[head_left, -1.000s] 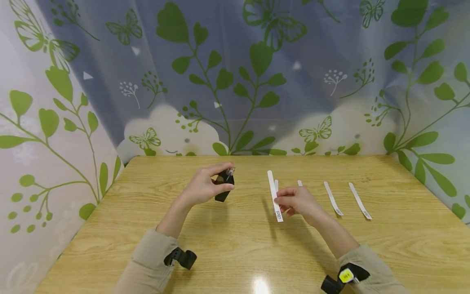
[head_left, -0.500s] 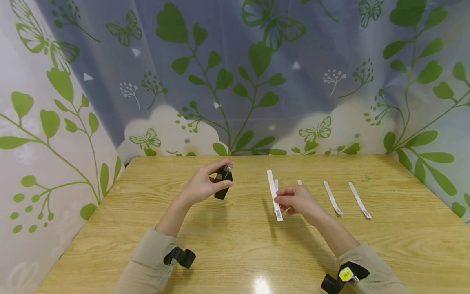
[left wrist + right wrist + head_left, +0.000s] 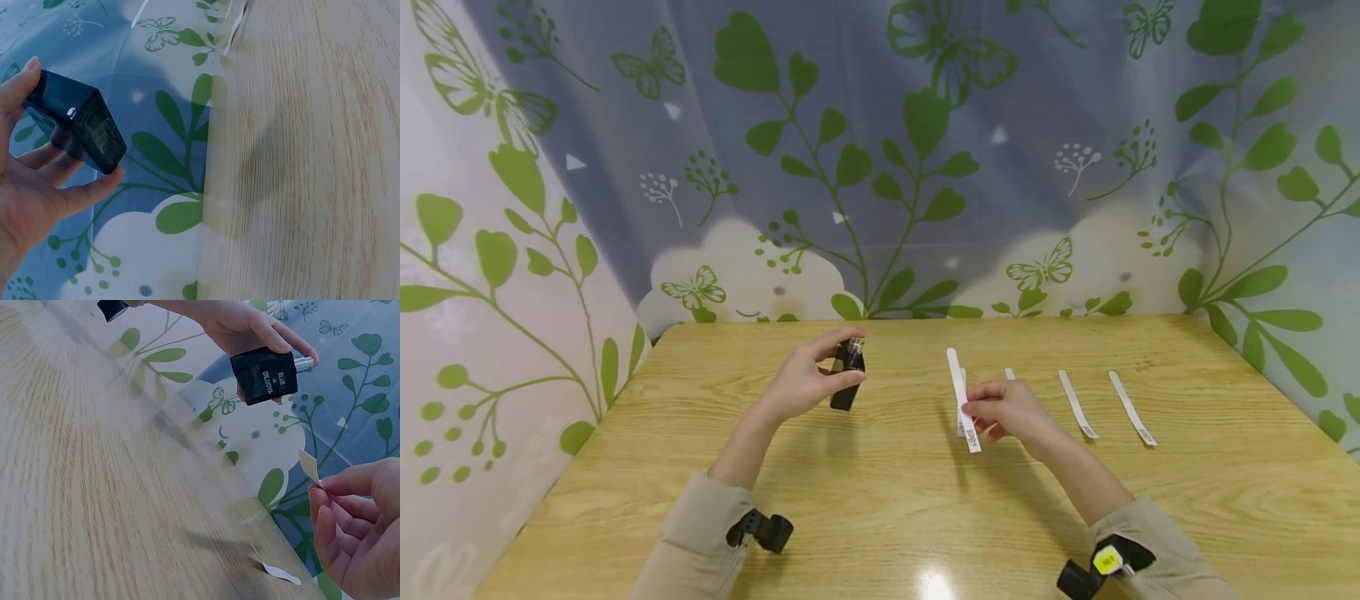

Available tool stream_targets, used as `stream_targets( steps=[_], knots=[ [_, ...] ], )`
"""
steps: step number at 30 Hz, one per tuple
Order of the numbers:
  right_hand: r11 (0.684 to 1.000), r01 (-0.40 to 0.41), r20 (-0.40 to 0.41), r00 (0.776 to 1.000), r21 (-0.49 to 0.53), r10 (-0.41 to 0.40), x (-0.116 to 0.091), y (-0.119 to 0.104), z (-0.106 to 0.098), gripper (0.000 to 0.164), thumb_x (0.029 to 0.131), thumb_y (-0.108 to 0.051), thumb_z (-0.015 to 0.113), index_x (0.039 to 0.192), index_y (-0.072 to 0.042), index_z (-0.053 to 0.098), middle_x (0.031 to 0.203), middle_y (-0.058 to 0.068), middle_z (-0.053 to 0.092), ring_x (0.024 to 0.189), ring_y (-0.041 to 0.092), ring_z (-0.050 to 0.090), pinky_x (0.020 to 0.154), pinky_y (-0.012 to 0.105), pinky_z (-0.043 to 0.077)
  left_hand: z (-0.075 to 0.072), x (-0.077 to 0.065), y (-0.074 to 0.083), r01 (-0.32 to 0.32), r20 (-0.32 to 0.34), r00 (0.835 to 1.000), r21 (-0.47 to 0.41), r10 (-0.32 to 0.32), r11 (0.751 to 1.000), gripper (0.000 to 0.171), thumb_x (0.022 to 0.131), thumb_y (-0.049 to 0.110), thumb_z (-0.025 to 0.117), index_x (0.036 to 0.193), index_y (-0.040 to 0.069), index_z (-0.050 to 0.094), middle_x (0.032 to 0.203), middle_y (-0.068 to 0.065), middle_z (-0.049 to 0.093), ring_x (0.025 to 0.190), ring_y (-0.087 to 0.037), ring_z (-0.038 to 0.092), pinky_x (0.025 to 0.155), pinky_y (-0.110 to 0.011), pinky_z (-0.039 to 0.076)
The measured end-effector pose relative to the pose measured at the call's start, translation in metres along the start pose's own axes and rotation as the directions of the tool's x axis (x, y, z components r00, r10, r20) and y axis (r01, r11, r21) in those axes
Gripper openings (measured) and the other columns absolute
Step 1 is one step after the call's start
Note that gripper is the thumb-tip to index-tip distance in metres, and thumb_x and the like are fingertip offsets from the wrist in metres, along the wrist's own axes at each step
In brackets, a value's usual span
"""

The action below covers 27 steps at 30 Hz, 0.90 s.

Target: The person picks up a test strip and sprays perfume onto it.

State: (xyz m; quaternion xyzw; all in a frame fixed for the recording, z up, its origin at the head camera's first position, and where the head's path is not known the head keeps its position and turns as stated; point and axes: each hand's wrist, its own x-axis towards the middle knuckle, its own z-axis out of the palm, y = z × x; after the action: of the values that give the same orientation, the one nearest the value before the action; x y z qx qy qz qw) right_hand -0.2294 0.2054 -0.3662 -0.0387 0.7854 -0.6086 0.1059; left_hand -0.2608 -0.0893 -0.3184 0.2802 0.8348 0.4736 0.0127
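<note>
Raised off the table, a black perfume bottle [image 3: 846,395] with a silver spray neck is gripped by my left hand [image 3: 793,387]. In the right wrist view that hand's index finger rests on the sprayer top of the bottle [image 3: 265,376], which bears pale lettering. The bottle's base [image 3: 103,139] shows in the left wrist view. To its right, my right hand [image 3: 1013,417] pinches a white paper test strip [image 3: 958,377] between thumb and fingers, held upright with printing at its lower end. A gap separates bottle and strip. Another strip [image 3: 960,427] lies partly hidden behind the held one.
More white strips lie in a row on the wooden table [image 3: 865,517]: one strip [image 3: 1010,373] mostly hidden by my right hand, then a strip [image 3: 1077,406] and another strip [image 3: 1132,408] farther right. A patterned curtain [image 3: 880,167] hangs behind the table.
My left hand and the perfume bottle have shifted slightly left, away from the held strip, and the bottle has turned a little. My right hand and its strip stay nearly still.
</note>
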Motion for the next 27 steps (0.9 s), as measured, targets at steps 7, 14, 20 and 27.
stream_targets(
  steps=[7, 14, 20, 27],
  knots=[
    [0.999, 0.003, -0.032, 0.999, -0.047, -0.005, 0.001, 0.005, -0.012, 0.027, 0.089, -0.010, 0.060, 0.107, 0.010, 0.058, 0.075, 0.003, 0.058, 0.066, 0.015, 0.056, 0.055, 0.028, 0.049, -0.004, -0.007, 0.013, -0.024, 0.019, 1.000, -0.011, 0.024, 1.000, 0.053, 0.087, 0.011, 0.066, 0.136, 0.007, 0.047, 0.137, -0.014, 0.046, 0.122, -0.037, 0.044, 0.087, -0.045, 0.047],
    [0.996, -0.026, -0.068, 0.997, -0.085, 0.021, -0.003, 0.008, -0.028, 0.026, 0.090, -0.011, 0.058, 0.107, 0.008, 0.057, 0.076, 0.005, 0.058, 0.068, 0.017, 0.056, 0.058, 0.030, 0.050, -0.001, 0.000, -0.016, -0.016, 0.018, 1.000, -0.028, 0.017, 0.999, 0.056, 0.086, 0.017, 0.068, 0.137, 0.016, 0.046, 0.138, -0.008, 0.045, 0.125, -0.034, 0.041, 0.090, -0.047, 0.045],
    [0.996, -0.017, -0.076, 0.997, -0.089, 0.010, -0.006, 0.018, -0.044, 0.028, 0.091, -0.011, 0.057, 0.109, 0.010, 0.055, 0.075, 0.004, 0.058, 0.067, 0.015, 0.056, 0.055, 0.029, 0.050, -0.004, -0.007, 0.006, -0.019, 0.036, 0.999, -0.040, 0.021, 0.999, 0.054, 0.087, 0.010, 0.067, 0.137, 0.008, 0.046, 0.137, -0.013, 0.045, 0.122, -0.037, 0.043, 0.087, -0.045, 0.048],
    [0.995, -0.037, -0.085, 0.996, -0.088, 0.030, -0.016, 0.024, -0.066, 0.028, 0.091, -0.014, 0.057, 0.107, 0.009, 0.054, 0.079, 0.003, 0.057, 0.070, 0.014, 0.056, 0.061, 0.031, 0.051, -0.004, -0.008, 0.011, -0.010, 0.044, 0.999, -0.052, 0.013, 0.999, 0.054, 0.087, 0.010, 0.066, 0.137, 0.007, 0.046, 0.138, -0.013, 0.044, 0.123, -0.037, 0.043, 0.087, -0.045, 0.047]
  ],
)
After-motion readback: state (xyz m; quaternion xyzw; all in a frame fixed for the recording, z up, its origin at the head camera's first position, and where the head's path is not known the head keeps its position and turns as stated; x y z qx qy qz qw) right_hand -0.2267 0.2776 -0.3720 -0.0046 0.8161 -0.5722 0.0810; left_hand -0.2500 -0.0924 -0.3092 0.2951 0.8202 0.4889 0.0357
